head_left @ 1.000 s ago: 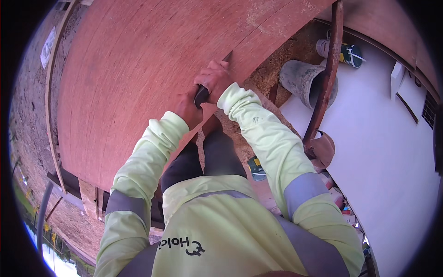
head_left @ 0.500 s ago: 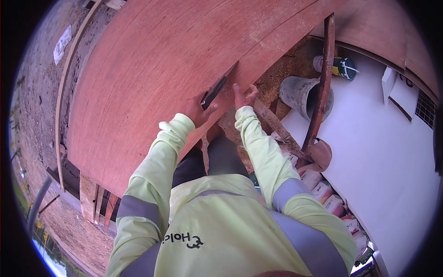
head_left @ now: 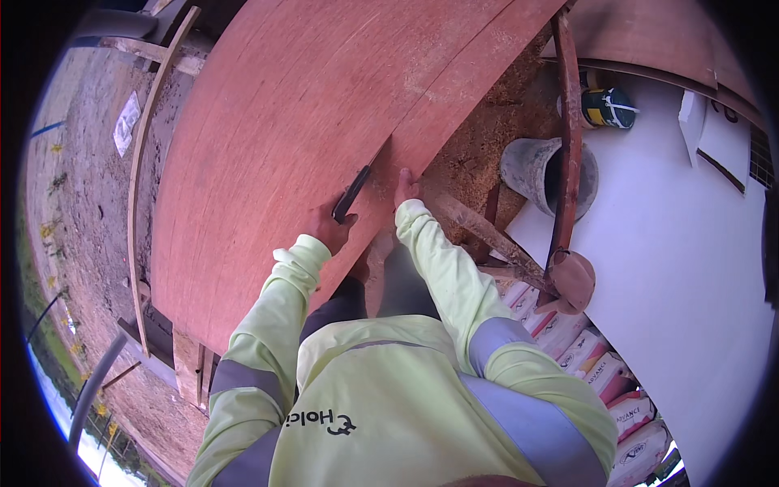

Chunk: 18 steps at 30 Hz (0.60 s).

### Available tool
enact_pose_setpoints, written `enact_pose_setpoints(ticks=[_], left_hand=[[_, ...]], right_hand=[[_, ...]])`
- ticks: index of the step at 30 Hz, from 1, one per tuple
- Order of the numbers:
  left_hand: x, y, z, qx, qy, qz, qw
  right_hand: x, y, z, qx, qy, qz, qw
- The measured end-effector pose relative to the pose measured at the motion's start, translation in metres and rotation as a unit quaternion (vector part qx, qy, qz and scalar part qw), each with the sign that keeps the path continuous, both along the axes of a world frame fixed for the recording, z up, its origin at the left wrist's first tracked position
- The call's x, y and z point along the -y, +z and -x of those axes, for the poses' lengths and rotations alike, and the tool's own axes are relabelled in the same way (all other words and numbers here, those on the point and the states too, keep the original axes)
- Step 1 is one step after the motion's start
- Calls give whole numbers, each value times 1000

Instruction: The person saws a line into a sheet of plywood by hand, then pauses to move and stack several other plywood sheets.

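A large reddish-brown plywood sheet [head_left: 268,162] spreads in front of me, with a long cut line running away from me near its right edge. My left hand [head_left: 328,226] is closed round the grip of a handsaw [head_left: 354,193]. The saw's dark blade slants away from me along the sheet, its far end meeting the cut line. To the right of it, my right hand [head_left: 406,187] grips the near right edge of the plywood, thumb on top; its other fingers are mostly hidden.
Right of the sheet stand a wooden post [head_left: 568,130], a tilted grey bucket [head_left: 527,169] and a dark green pail [head_left: 608,109]. A cap [head_left: 572,280] hangs at the post's lower end. Stacked bags [head_left: 584,353] lie below, beside a white panel [head_left: 665,260]. Sawdust [head_left: 479,138] covers the ground.
My right hand has gone from spread fingers beside the edge to gripping the plywood. The saw has come back toward me with my left hand. The whole view has shifted slightly.
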<state>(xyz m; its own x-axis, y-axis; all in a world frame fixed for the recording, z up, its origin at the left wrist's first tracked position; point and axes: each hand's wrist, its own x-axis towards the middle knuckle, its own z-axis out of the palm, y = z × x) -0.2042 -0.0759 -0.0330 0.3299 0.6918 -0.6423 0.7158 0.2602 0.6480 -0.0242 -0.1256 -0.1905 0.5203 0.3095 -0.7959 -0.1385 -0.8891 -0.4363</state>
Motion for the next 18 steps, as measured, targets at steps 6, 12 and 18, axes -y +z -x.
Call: enact_pose_setpoints(ticks=[6, 12, 18], left_hand=[[-5, 26, -22, -106, -8, -22, 994], [-48, 40, -81, -96, -16, -27, 995], [-129, 33, -187, -108, -134, -67, 983]], right_hand=[[-5, 2, -28, 5, -25, -99, 995], [-39, 2, -78, 57, -12, -107, 993], [-109, 31, -178, 47, -36, -41, 997]])
